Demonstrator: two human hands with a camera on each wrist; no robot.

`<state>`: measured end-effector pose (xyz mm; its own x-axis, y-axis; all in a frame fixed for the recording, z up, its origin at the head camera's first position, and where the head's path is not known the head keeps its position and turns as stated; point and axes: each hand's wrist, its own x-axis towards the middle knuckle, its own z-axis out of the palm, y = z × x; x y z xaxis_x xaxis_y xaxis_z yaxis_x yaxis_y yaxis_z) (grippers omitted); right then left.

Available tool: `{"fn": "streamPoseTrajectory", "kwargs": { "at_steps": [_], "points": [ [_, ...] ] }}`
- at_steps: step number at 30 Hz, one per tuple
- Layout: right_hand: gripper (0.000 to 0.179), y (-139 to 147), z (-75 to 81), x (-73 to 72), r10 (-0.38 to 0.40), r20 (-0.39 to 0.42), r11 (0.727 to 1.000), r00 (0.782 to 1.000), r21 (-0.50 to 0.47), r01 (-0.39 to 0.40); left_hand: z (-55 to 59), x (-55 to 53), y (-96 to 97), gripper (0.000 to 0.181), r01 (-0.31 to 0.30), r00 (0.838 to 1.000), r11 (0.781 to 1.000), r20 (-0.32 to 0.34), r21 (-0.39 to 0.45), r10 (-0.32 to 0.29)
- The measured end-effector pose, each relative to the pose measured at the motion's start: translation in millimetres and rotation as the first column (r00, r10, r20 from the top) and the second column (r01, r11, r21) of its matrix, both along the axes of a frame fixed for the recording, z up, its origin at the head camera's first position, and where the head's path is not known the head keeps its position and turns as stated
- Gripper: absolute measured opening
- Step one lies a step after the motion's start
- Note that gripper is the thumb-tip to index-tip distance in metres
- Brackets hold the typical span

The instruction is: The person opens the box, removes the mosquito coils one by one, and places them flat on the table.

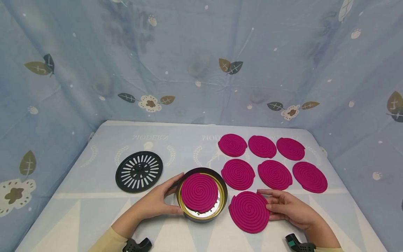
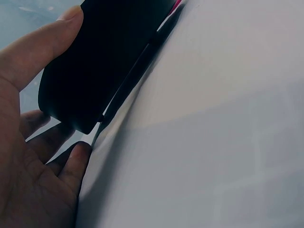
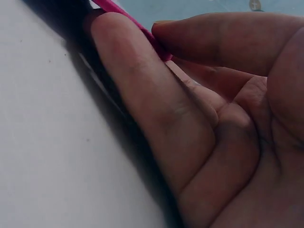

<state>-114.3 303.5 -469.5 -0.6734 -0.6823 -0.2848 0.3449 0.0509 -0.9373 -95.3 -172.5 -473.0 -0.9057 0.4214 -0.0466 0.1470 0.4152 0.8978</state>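
Observation:
My left hand (image 1: 154,202) grips the side of a round dark tin (image 1: 224,190) with a gold-coloured inside, thumb at the front and fingers round the back. One magenta mosquito coil (image 1: 199,192) lies inside it, a shiny perforated base showing below. In the left wrist view the tin's dark wall (image 2: 107,52) sits between thumb and fingers. Just right of the tin, my right hand (image 1: 291,209) pinches another mosquito coil (image 1: 249,212) by its right edge between thumb and fingers. Only a thin strip of that coil (image 3: 160,49) shows in the right wrist view.
A black slotted lid (image 1: 139,171) lies left of the tin on the patterned tablecloth (image 1: 91,206). Several more mosquito coils (image 1: 238,174) are laid out in two rows at the back right. A blue printed curtain (image 1: 195,45) closes off the back and sides.

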Motion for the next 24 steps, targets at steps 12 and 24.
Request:
{"fn": "streamPoseTrajectory", "kwargs": {
  "at_steps": [12,24],
  "points": [
    [0.047,13,3.2,0.5,0.011,-0.080,0.996,0.997,0.092,-0.003,-1.1,-0.4,-0.6,0.116,0.007,1.000,1.000,-0.021,0.004,-0.007],
    [0.047,20,8.5,-0.2,0.004,-0.104,0.993,0.995,0.122,0.009,-1.5,-0.4,-0.1,0.116,-0.001,1.000,1.000,-0.005,0.007,0.001]
  ]
}}
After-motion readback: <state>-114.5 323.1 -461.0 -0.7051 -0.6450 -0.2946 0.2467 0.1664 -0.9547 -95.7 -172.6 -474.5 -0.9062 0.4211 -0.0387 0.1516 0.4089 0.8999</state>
